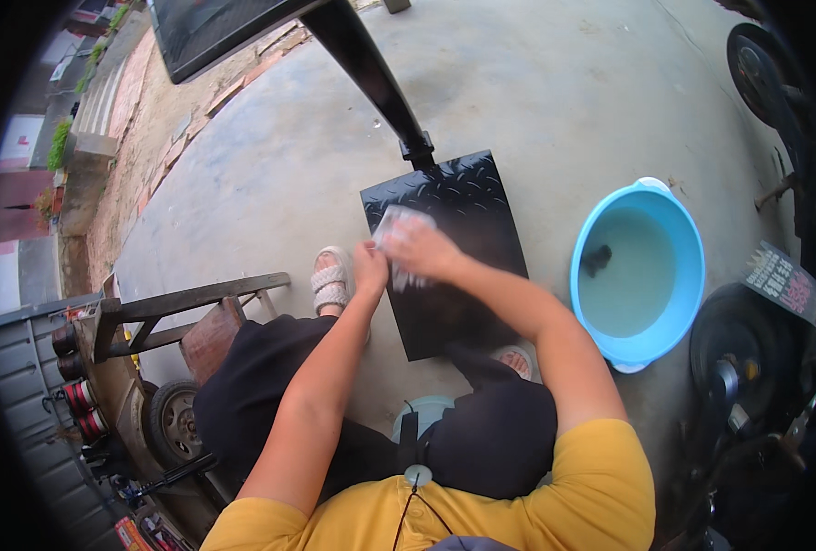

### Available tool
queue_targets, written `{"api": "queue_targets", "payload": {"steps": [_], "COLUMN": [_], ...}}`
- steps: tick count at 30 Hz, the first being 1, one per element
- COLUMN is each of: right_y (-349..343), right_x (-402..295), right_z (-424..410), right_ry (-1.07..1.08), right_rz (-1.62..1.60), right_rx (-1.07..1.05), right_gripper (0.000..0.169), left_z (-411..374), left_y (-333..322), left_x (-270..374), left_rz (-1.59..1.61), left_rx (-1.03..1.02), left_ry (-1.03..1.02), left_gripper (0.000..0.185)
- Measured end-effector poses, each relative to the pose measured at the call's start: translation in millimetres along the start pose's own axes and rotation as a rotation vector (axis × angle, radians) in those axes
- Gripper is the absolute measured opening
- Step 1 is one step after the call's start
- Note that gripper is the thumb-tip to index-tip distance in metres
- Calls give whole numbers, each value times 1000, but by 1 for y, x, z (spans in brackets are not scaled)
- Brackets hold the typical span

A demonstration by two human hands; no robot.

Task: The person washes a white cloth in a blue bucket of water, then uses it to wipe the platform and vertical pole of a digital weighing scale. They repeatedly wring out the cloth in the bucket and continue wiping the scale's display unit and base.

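A black platform scale with a treadplate deck (463,227) lies on the concrete between my feet, its black column (370,72) rising from the far edge. Over the deck's left side, my right hand (418,244) is closed on a pale cloth (397,220), blurred as if moving. My left hand (370,265) touches the cloth's left edge, beside the deck; whether its fingers grip the cloth is unclear. Right of the scale stands a light blue plastic basin (690,275) of cloudy water with a small dark object (596,260) in it.
A wooden frame (201,296) and a small wheel (177,420) are at the left. The scale's dark upper part (222,34) overhangs the top left. A motorcycle wheel (755,72) and other dark items line the right side. A pale round stool (425,410) shows beneath me.
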State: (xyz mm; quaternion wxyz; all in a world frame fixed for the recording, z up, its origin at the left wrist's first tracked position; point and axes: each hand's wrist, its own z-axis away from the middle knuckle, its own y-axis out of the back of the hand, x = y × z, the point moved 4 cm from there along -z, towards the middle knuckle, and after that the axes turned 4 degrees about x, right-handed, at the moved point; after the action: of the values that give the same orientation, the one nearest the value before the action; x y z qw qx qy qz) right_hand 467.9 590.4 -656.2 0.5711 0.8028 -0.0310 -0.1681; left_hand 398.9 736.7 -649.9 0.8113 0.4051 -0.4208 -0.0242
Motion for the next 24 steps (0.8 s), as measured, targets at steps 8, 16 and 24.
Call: {"api": "queue_targets", "payload": {"steps": [8,16,24], "right_y": [30,28,-3], "right_x": [-106,36,49], "right_z": [113,26,-49], "right_ry": [241,-20,-236], "right_rz": [-366,2,32], "right_rx": [-91,57,40], "right_gripper": [42,60,69], "left_z": [25,39,3], "left_y": [-2,-2,3], "left_x": [27,33,10], "left_rz": [-94,-256,164], "left_rx": [97,47,155], "left_ry": [-286,-258,-8], "left_gripper": [28,34,36]}}
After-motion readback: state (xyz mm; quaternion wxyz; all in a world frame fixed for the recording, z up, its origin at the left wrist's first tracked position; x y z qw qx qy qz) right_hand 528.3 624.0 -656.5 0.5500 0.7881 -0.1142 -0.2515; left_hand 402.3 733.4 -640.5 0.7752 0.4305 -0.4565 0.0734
